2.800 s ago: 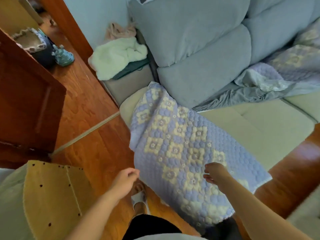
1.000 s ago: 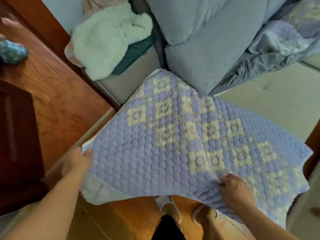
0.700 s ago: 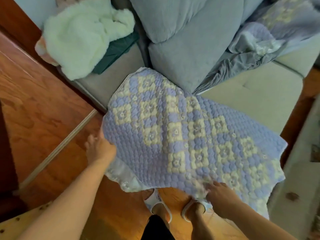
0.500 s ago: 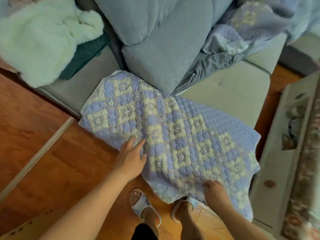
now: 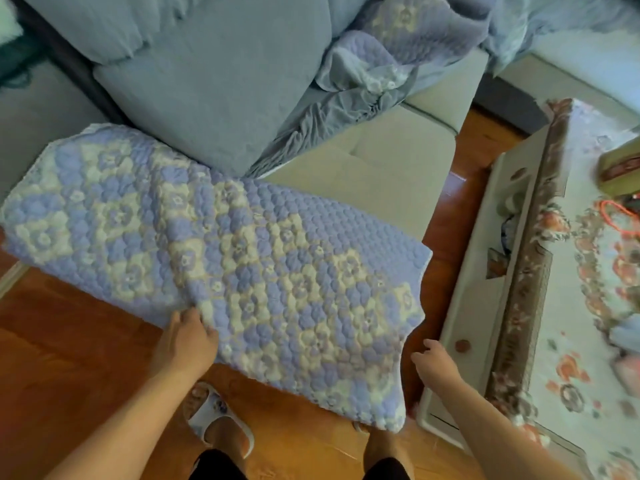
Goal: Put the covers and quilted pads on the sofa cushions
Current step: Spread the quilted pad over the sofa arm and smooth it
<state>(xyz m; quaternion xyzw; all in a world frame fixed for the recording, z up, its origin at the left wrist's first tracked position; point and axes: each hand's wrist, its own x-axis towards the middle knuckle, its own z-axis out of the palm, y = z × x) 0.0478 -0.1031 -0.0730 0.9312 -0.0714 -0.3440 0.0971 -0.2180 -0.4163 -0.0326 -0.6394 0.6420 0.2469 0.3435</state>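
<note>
My left hand [image 5: 185, 341] pinched the near edge of the quilted pad [image 5: 221, 258], thumb on top and fingers tucked under the fabric. My right hand [image 5: 434, 360] hung free just beside the pad's right-hand edge, fingers loosely spread and holding nothing. The pad stretched away from my left hand with its long axis running from far left to near right; its far part rested on the seat cushion [image 5: 374, 174] and its near part drooped over the wooden floor [image 5: 79, 368] towards my slippered foot [image 5: 216, 415]. Beyond the pad stood grey-blue back cushions [image 5: 214, 84], and to their right lay a crumpled heap of grey cover [image 5: 332, 112] and another quilted piece [image 5: 408, 32]. Right of my right hand stood the surface [image 5: 581, 306] with a flowered cloth.
</note>
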